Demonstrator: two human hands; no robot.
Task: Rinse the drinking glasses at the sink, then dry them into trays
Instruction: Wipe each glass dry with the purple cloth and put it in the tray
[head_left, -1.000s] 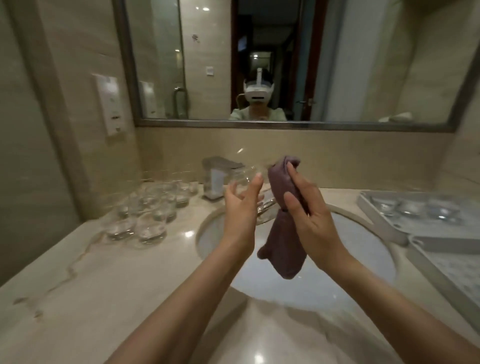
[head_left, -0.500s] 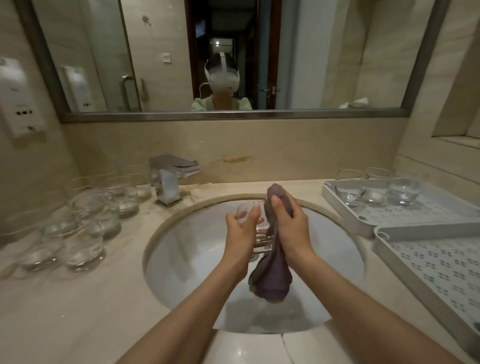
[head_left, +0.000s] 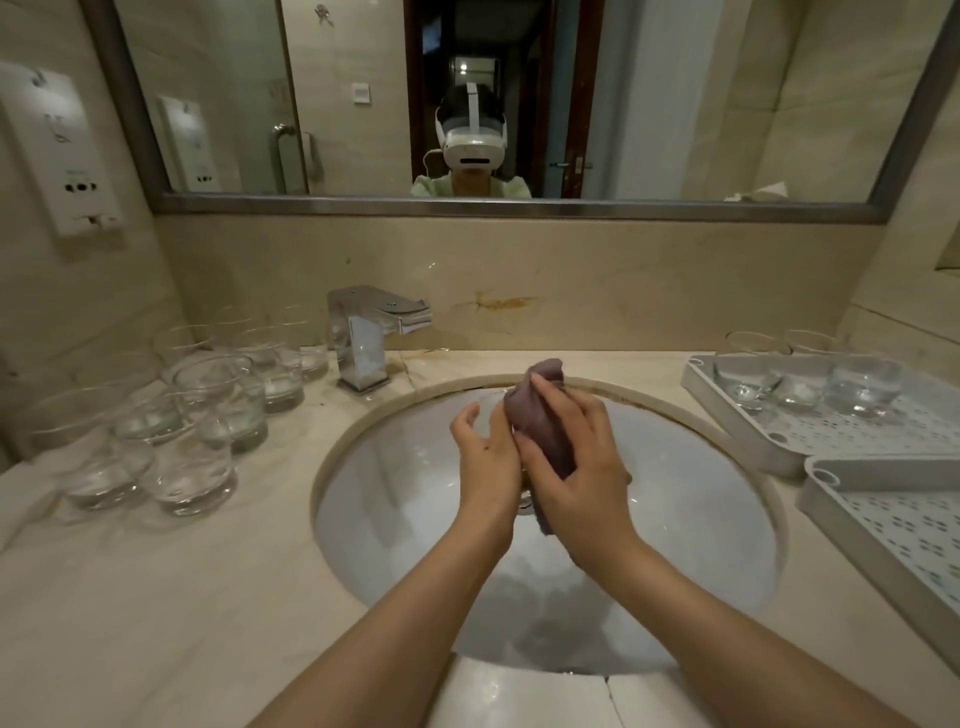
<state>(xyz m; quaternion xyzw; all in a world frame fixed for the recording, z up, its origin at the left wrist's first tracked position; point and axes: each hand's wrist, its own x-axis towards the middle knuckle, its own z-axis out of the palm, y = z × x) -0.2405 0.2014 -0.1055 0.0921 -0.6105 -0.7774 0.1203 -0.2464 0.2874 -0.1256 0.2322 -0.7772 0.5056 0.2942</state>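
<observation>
Now your right hand (head_left: 576, 467) grips the purple cloth (head_left: 540, 426) over the sink (head_left: 363, 499), hiding the glass; your left hand (head_left: 488, 457) fingers curl beside it. Glasses (head_left: 192, 431) crowd the desk (head_left: 156, 597) left, tray (head_left: 810, 441) right.

Both forearms reach forward, hands meeting. Left hand (head_left: 485, 460) curled, fingers partly spread. Right hand (head_left: 582, 467) wrapped round cloth (head_left: 540, 431), fingers bent.

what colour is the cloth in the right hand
Dull purple; the cloth shows best in the head view, gripped by the right hand.
</observation>
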